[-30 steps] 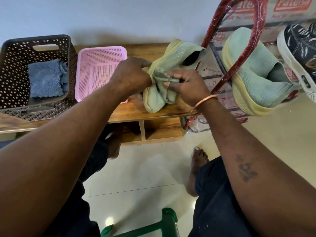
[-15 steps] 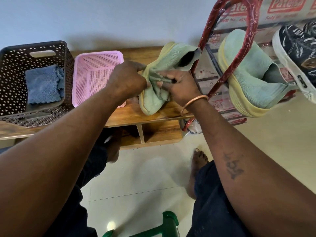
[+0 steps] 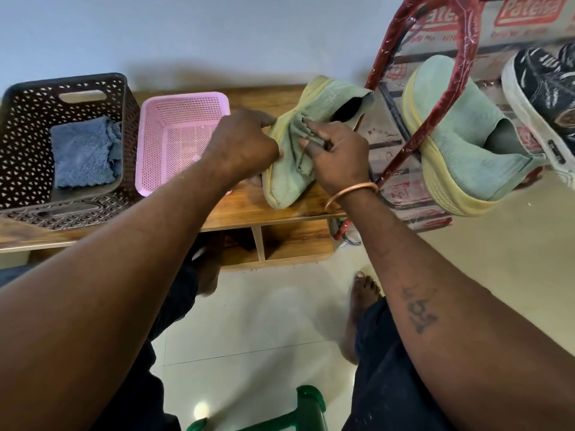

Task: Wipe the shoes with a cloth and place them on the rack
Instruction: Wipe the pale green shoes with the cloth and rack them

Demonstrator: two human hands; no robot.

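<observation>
your left hand curls its fingers round the green shoe lying on the wooden bench; the cloth sits on its upper, pinched by your right hand, just beside the rack.

light: even, soft | glare: floor | shadows: faint | edges: wide-angle bend | focus: sharp
</observation>
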